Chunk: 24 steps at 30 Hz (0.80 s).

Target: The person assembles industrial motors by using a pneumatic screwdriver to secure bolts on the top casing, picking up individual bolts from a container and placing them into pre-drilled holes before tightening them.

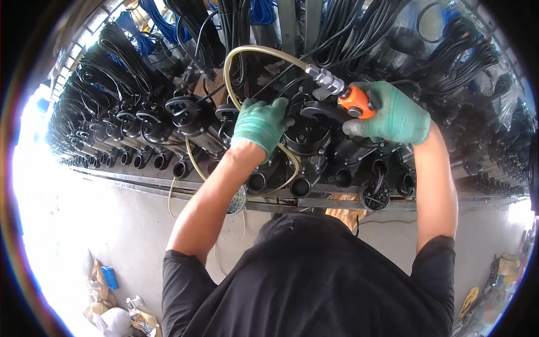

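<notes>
My right hand (396, 115), in a green glove, is wrapped round an orange air tool (357, 103). A metal coupling (327, 80) joins the tool to a yellowish air hose (247, 49), which loops left and passes by my left hand. The gloved left hand (261, 124) has its fingers curled at the top of the pumps, beside a black pump (306, 136) with a round lid and a handle. What its fingers hold, if anything, is hidden. The orange tool is over the right side of this pump; its working end is hidden.
More black pumps (193, 117) line the bench on both sides, outlets facing me. Coiled black cables (120, 62) and blue cables (163, 22) rise behind them. A round tub of small fasteners (375, 197) stands at the front edge, another tub (237, 202) farther left. Bags (115, 321) lie on the floor.
</notes>
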Motion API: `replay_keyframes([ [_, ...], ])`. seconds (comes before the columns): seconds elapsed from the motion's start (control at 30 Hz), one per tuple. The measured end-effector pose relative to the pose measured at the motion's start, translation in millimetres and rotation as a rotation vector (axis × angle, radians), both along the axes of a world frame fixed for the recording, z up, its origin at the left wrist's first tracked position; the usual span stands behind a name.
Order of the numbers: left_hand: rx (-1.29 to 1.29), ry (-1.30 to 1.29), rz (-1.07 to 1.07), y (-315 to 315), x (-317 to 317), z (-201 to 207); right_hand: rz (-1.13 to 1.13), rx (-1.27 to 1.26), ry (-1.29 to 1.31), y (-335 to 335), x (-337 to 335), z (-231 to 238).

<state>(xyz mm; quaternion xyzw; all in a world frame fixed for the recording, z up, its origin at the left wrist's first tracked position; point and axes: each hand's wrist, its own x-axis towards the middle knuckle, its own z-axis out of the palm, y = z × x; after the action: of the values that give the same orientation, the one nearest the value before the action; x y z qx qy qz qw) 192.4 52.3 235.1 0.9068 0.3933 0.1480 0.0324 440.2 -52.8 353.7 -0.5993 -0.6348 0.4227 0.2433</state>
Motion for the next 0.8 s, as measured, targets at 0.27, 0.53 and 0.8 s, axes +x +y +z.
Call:
replay_keyframes([
  [0.27,0.331,-0.319,0.028,-5.7,-4.7,-46.2,0.123,0.004,-0.038,46.7,-6.3,-30.0],
  [0.53,0.371,-0.302,0.091,-12.0,2.3,-47.6,0.111,-0.095,-0.046,70.0,-16.0,-46.6],
  [0.8,0.332,-0.318,-0.252,-4.6,-25.4,-30.0,0.156,-0.078,-0.152,83.6,-18.5,-53.0],
])
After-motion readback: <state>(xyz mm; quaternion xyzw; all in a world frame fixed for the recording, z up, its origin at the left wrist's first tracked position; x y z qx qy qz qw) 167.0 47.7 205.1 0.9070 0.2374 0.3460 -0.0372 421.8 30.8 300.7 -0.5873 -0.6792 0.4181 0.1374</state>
